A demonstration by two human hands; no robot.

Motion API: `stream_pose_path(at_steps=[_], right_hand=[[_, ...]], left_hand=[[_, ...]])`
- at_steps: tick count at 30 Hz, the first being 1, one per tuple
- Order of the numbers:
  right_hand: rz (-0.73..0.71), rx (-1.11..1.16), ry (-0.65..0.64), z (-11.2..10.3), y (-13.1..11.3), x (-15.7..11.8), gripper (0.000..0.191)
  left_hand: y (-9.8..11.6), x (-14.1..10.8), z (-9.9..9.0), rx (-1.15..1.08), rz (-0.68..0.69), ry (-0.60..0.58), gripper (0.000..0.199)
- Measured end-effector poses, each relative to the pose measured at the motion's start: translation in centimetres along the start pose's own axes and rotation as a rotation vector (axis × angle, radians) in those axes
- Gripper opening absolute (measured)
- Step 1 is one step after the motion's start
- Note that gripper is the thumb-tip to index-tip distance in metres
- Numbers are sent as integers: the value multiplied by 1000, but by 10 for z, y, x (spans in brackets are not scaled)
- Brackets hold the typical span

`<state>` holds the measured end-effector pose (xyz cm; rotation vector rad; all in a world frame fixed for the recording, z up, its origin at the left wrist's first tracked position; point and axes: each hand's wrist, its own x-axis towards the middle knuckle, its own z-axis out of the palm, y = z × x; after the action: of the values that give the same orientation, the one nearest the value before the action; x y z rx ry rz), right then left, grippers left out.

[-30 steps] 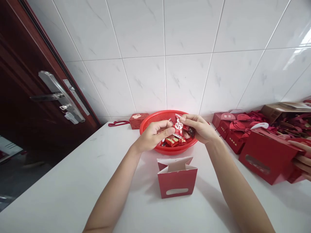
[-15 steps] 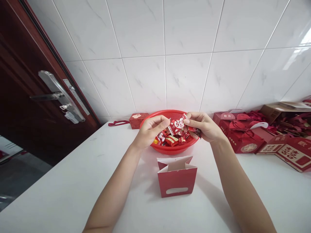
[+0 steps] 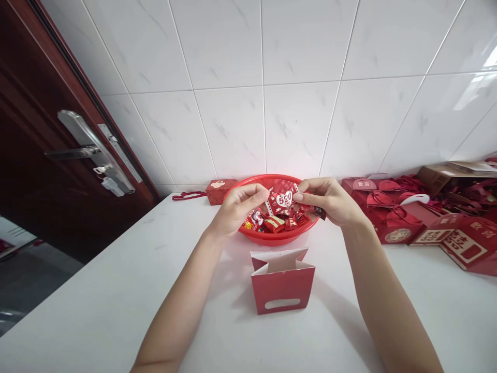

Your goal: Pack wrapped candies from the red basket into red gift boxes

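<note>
A red wrapped candy (image 3: 284,201) marked "520" is stretched between my two hands, above a red basket (image 3: 272,241) of wrapped candies. My left hand (image 3: 241,206) pinches its left end. Its right end is between the thumb and fingers of my right hand (image 3: 325,200). Another dark red wrapper (image 3: 319,212) shows beneath my right hand; whether that hand grips it too is hard to see. In front of the basket, a red paper box (image 3: 283,290) stands upright with its top open.
A small red box (image 3: 219,191) with a ribbon sits left of the basket. Several red gift boxes (image 3: 396,223) and a cardboard box (image 3: 446,178) crowd the right side of the white table (image 3: 128,290). A tiled wall rises behind; a door is at left.
The candy is still held at both ends and has shifted only slightly. The view has moved a little.
</note>
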<state>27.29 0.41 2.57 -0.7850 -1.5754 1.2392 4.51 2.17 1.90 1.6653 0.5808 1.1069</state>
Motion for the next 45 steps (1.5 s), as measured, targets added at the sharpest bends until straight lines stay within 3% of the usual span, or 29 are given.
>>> stream_pose_path(at_steps=[5,11,16,21,27,33,40,45], right_hand=[[-30,-50,76,-5,-9,-6,32],[-35,-130,79,-12,-18,-15,33],[-38,-224,-23,-11,-25,-22,29],[-38,-328,-128,-1,-33,-26,20],[-57,-618,-183,6,-32,-30,11],[-118,-840,-167,17,-25,-27,14],[-64,-811,-173,30,-20,-21,15],[-149,-690,-336,27,-17,-20,23]], left_hand=[[20,-11,-13,220,25,-80,30],[48,-29,-21,519,-30,-535,19],[51,-31,-10,669,-115,-710,23],[40,-24,-5,728,-196,-639,21],[34,-19,-6,812,-227,-583,8],[30,-18,-7,776,-226,-593,22],[29,-19,-7,771,-315,-549,44],[30,-19,-5,767,-351,-538,39]])
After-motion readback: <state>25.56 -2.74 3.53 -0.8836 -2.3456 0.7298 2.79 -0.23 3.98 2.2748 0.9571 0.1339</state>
